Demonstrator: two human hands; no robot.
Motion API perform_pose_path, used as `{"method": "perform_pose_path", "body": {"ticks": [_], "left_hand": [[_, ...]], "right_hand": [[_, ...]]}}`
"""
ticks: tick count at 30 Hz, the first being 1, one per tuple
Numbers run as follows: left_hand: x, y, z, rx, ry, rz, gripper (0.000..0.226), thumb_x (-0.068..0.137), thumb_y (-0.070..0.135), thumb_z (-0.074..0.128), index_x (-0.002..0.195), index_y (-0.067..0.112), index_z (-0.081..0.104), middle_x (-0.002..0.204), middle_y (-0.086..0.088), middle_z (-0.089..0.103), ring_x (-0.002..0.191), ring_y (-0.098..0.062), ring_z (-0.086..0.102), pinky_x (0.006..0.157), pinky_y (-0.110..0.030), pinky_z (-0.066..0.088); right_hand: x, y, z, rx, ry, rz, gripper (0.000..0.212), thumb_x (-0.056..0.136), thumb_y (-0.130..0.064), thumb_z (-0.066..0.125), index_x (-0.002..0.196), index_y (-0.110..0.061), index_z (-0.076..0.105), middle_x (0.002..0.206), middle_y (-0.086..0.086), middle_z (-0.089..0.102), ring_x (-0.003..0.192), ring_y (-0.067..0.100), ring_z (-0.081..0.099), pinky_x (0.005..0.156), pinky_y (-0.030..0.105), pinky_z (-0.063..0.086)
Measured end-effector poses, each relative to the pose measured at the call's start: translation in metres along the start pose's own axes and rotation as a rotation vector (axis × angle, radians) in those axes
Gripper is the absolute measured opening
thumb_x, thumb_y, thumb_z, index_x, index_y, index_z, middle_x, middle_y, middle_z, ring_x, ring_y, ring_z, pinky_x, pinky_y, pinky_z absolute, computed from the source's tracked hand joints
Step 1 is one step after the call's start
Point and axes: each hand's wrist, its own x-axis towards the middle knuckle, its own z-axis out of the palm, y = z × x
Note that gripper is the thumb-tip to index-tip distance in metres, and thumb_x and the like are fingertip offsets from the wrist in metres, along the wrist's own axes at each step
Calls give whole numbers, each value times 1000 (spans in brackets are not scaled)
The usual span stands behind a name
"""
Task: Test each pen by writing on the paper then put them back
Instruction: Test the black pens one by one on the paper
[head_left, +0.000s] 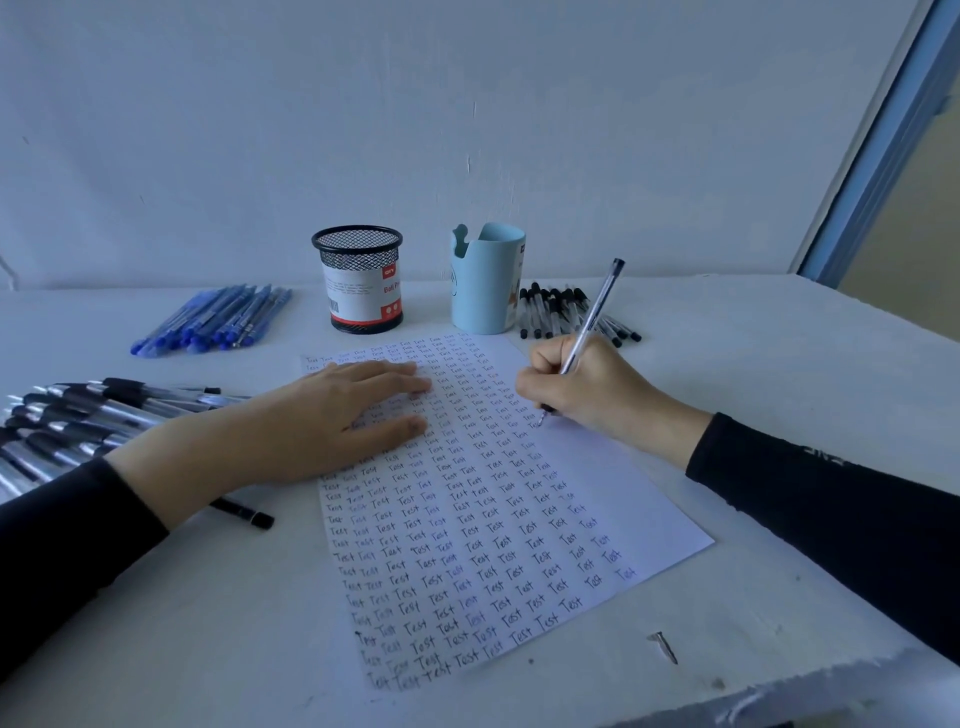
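Head view: black pen pile (78, 421) at far left is running off the frame edge, partly hidden behind the left sleeve (67, 545). Left hand (332, 415) is lying flat, fingers straight, pressing the paper (623, 499). Right hand (587, 389) is gripping a clear pen (596, 306), tip touching the paper's right side, fingers hiding the lower barrel.

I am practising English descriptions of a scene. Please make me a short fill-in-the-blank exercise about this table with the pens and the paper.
1. The left hand lies flat on the paper, which is covered with the repeated word ____.
2. The right hand grips a clear pen whose ____ touches the sheet.
3. The black mesh cup stands to the ____ of the light blue cup.

Missing words: Test; tip; left.
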Motion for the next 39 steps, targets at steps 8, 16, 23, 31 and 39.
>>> {"method": "perform_pose_path", "body": {"ticks": [8, 16, 23, 31, 39], "left_hand": [[0, -2, 0, 2, 2, 3, 79, 72, 89, 16, 143, 56, 24, 154, 31, 16, 142, 3, 20, 115, -23, 11], [1, -1, 0, -2, -4, -6, 80, 71, 90, 16, 143, 57, 24, 154, 31, 17, 142, 2, 20, 116, -23, 12], [0, 0, -1, -2, -9, -5, 80, 71, 90, 16, 143, 57, 24, 154, 31, 16, 142, 3, 20, 116, -24, 12], [1, 0, -1, 2, -14, -8, 81, 71, 90, 15, 144, 56, 23, 155, 31, 16, 142, 2, 19, 117, -25, 12], [0, 1, -1, 3, -10, -5, 81, 70, 90, 15, 144, 56, 24, 155, 31, 16, 142, 2, 20, 116, -24, 12]], "right_hand": [[-1, 0, 0, 10, -48, 1, 46, 85, -2, 64, 51, -12, 34, 46, -2, 33, 41, 8, 36, 50, 23, 46], [-2, -2, -1, 13, -54, 8, 47, 86, 0, 63, 50, -12, 35, 44, -1, 34, 38, 8, 37, 48, 24, 46], [-1, -2, -2, -3, -51, 3, 50, 84, 0, 63, 48, -13, 33, 44, 0, 32, 45, 19, 42, 45, 19, 38], [0, 0, -3, -10, -37, 5, 54, 83, 1, 63, 45, -18, 30, 41, -6, 30, 41, 13, 39, 46, 19, 37], [0, 2, -4, -4, -40, 9, 53, 85, 2, 62, 45, -16, 31, 41, -7, 31, 41, 9, 47, 43, 14, 36]]}}
